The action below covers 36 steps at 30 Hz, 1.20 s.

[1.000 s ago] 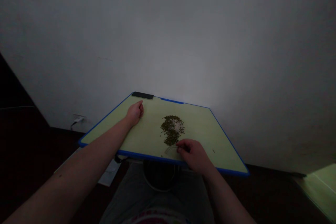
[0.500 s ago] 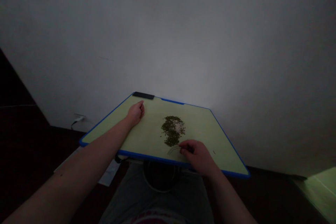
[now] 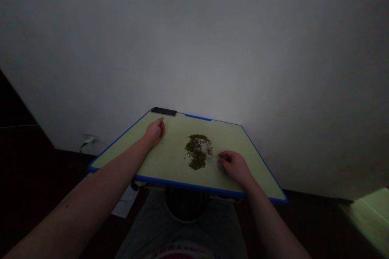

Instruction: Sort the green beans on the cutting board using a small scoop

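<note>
Fingers of your left hand (image 3: 155,131) curl together in a loose fist, resting on a pale green board (image 3: 170,162) with a blue rim, well left of everything else on it. Beyond them, a black phone-like slab (image 3: 163,111) sits at the board's far edge. Mid-board lies a loose pile of small dark green dried flakes (image 3: 197,151), with a whitish patch on its right side. Just beside the pile's lower right, a clear plastic piece (image 3: 214,162) lies flat, touched by the bunched fingers of your right hand (image 3: 235,166); you can't tell whether they grip it. Farther right, another pale green surface (image 3: 372,218) shows.
</note>
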Motion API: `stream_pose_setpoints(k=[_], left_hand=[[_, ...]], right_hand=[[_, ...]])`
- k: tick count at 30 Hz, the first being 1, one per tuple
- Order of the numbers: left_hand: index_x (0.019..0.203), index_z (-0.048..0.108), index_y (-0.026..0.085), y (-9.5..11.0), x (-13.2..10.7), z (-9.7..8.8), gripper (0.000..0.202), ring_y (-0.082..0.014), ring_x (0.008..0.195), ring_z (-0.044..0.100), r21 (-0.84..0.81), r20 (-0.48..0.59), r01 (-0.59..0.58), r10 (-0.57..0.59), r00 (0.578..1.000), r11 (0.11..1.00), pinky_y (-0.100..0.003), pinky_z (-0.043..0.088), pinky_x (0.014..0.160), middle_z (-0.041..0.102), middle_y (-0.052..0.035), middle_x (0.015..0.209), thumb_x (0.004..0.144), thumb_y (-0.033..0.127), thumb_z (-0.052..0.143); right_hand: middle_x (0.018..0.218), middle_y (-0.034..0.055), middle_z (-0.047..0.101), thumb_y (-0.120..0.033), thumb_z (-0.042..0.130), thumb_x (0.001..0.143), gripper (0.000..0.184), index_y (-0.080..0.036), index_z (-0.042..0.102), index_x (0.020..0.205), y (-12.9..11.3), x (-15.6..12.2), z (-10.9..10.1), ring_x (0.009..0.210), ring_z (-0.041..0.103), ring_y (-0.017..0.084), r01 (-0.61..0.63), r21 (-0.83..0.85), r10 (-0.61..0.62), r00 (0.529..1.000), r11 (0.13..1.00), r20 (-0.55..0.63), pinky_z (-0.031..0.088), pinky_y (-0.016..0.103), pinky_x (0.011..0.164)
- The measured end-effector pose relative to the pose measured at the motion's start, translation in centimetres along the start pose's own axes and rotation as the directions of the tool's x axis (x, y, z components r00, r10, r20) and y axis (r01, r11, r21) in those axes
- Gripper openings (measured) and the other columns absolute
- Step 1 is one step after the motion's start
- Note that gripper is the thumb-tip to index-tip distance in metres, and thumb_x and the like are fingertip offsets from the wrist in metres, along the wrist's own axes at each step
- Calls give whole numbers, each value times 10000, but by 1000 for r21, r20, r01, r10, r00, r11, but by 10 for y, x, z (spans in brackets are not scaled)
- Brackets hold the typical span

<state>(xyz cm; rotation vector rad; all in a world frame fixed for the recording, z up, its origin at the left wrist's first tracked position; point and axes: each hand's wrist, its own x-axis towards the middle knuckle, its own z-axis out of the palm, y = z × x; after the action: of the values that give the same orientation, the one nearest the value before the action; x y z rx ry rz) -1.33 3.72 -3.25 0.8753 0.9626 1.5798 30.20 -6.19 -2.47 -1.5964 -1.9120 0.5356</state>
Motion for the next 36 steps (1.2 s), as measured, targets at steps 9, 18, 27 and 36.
stream_pose_setpoints(k=[9,18,27,36], left_hand=[[469,288,199,2,1,2,348,-61,277,216,-11,-1,11,-11,1000,1000,-230,99,308,249,68,347,704,377,473],[463,285,197,1,3,2,361,-59,273,212,-19,-13,19,-19,1000,1000,-228,94,302,245,69,346,695,391,481],[469,293,196,5,-4,4,347,-59,278,238,2,-20,6,-6,1000,1000,-224,121,302,260,68,347,701,382,473],[471,293,199,1,1,0,354,-59,274,219,-6,-6,1,-1,1000,1000,-228,96,302,248,71,349,703,398,471]], right_hand=[[740,25,646,-262,483,694,247,-175,622,880,-10,-5,-1,644,564,132,71,-16,-69,992,997,102,413,242,606],[697,19,629,-261,476,692,253,-175,626,877,-24,-19,0,608,546,127,97,9,-97,982,995,160,401,233,578],[757,38,651,-259,489,683,247,-165,617,872,-5,-2,-4,665,571,144,45,34,-46,998,998,38,417,250,618],[743,27,645,-243,500,677,247,-170,622,879,-9,5,2,640,558,132,93,28,-95,988,995,125,411,238,591]])
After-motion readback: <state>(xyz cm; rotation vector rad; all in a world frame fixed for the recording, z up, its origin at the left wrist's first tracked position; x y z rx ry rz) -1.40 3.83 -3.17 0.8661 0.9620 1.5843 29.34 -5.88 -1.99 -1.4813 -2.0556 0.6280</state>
